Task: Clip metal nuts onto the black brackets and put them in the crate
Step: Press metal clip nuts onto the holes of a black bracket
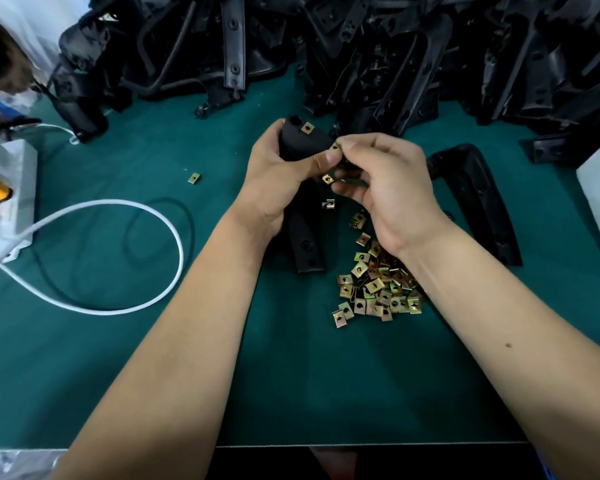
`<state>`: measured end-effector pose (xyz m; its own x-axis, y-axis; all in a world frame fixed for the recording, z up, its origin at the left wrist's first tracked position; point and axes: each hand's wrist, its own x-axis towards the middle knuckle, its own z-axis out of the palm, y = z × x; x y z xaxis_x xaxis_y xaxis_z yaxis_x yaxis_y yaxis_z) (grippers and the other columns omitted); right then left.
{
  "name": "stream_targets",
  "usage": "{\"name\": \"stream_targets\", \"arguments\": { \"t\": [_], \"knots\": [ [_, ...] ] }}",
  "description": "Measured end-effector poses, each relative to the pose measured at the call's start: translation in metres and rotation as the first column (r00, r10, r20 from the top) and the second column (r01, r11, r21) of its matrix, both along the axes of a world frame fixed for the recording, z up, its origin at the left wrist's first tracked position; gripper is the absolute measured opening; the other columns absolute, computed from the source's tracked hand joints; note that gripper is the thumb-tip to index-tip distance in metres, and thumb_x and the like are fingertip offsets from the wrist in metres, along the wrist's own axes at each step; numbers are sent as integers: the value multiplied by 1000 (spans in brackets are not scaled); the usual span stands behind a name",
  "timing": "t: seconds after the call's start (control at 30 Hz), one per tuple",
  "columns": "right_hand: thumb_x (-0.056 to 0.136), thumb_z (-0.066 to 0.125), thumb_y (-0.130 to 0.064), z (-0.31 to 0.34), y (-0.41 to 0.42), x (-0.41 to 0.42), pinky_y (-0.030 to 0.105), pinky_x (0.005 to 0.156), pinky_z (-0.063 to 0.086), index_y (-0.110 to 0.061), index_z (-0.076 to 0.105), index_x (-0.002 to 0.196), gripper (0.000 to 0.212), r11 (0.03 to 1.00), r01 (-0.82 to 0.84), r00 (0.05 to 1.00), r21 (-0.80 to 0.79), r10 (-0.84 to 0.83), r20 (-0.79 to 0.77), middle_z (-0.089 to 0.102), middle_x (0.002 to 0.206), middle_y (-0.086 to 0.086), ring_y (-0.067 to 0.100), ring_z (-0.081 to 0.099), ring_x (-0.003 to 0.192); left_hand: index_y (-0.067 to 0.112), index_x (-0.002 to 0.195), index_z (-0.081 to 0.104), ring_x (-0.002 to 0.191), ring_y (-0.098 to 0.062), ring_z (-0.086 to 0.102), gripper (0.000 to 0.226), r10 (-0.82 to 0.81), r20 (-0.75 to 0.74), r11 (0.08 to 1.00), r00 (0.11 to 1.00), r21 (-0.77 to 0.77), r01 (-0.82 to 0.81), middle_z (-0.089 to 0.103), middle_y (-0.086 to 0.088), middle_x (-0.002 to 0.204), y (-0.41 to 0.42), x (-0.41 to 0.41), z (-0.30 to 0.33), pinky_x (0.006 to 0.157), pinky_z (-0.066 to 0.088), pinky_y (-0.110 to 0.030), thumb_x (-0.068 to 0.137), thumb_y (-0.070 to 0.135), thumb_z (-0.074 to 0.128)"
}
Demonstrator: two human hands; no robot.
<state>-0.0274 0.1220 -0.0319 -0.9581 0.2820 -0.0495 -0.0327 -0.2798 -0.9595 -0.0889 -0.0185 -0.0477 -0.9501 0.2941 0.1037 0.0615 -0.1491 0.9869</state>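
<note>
- Two bare forearms reach in from the near edge of the green work mat (118,358), and the hands meet close together over the middle of the mat.
- Left hand (274,181) grips a black bracket (302,143), with the fingers wrapped round its upper end and the thumb lying across its face.
- Right hand (388,181) pinches a metal clip nut (335,147) between thumb and forefinger and presses it against the bracket's right edge. Whether it is fully seated cannot be told.
- One nut (307,127) already sits clipped near the top of the held bracket, and another (327,178) shows lower down, just below the left thumb. By my reading this bracket is partly fitted.
- A pile of loose nuts (378,285) lies under and just left of the right wrist. It is still large, so much work probably remains.
- A single stray nut (194,178) lies well left of the left hand.
- A heap of black brackets (361,57) crowds the far side beyond both hands. One more bracket (478,202) lies just right of the right hand.
- No crate is in view, so where finished pieces go cannot be told.
- A white cable (118,258) loops to the left of the left forearm, beside a white box (11,188) at the far left.
- Open mat lies between the forearms and to the near left. The heap leaves little room beyond the hands.
</note>
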Motion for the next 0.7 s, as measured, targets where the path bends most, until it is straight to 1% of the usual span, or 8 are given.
{"name": "stream_targets", "arguments": {
  "t": [0.1, 0.2, 0.27, 0.33, 0.4, 0.5, 0.6, 0.7],
  "knots": [
    [93, 72, -2, 0, -5, -1, 28, 69, 57, 0, 68, 112, 20, 998, -3, 999, 60, 5, -34, 72, 92, 9, 15, 69, 78, 8, 101, 58, 73, -21, 62, 21, 1, 112, 989, 994, 148, -17, 65, -6, 83, 2, 4, 4, 67, 52, -34, 89, 10, 75],
    [89, 77, -1, -1, -10, 1, 26, 64, 58, -2, 70, 111, 23, 965, 60, 996, 257, -41, -78, 76, 96, 12, 22, 76, 79, 9, 103, 59, 68, -19, 60, 12, -13, 193, 970, 981, 241, -35, 64, -6, 82, 1, 6, 9, 61, 51, -30, 99, 19, 66],
    [88, 80, -6, 3, -6, 4, 31, 62, 60, -5, 73, 106, 19, 905, 118, 991, 408, -81, -108, 76, 92, 9, 21, 75, 74, 8, 103, 60, 67, -17, 61, 10, 29, 148, 973, 989, 221, -62, 65, -5, 83, 2, 9, 14, 59, 51, -27, 101, 16, 64],
    [87, 82, -15, 11, 1, 9, 35, 70, 61, -9, 76, 103, 18, 837, 174, 982, 519, -111, -152, 77, 89, 1, 14, 72, 72, 8, 103, 60, 67, -13, 61, 6, 48, 75, 978, 996, 199, -62, 65, -1, 84, 10, 16, 20, 58, 48, -24, 103, 14, 61],
    [87, 82, -21, 22, 9, 17, 31, 80, 60, -10, 77, 100, 18, 773, 250, 964, 583, -144, -223, 76, 88, -4, 7, 70, 79, 12, 98, 61, 67, -10, 60, 7, 59, 14, 983, 998, 172, -61, 65, 4, 80, 21, 25, 32, 58, 46, -23, 104, 14, 59],
    [88, 82, -22, 42, 36, 41, 24, 81, 56, -9, 77, 97, 17, 712, 373, 923, 595, -222, -313, 75, 88, -5, 5, 69, 83, 15, 95, 61, 69, -8, 60, 10, 23, -66, 990, 998, 139, -13, 65, 8, 78, 57, 48, 58, 60, 46, -25, 105, 16, 58],
    [91, 78, -18, 59, 80, 78, 34, 81, 57, -5, 74, 99, 15, 677, 487, 869, 552, -309, -387, 76, 88, 1, 12, 71, 84, 15, 94, 57, 72, -10, 62, 11, -83, -144, 984, 986, 146, 104, 66, 7, 79, 106, 78, 88, 64, 50, -29, 105, 16, 59],
    [96, 71, -18, 70, 141, 132, 40, 74, 56, -6, 68, 97, 12, 631, 667, 740, 396, -500, -450, 74, 86, 6, 22, 71, 82, 4, 106, 53, 72, -18, 62, 8, -291, -199, 927, 936, 185, 327, 63, -11, 90, 177, 123, 110, 61, 54, -33, 104, 9, 58]
  ]
}}
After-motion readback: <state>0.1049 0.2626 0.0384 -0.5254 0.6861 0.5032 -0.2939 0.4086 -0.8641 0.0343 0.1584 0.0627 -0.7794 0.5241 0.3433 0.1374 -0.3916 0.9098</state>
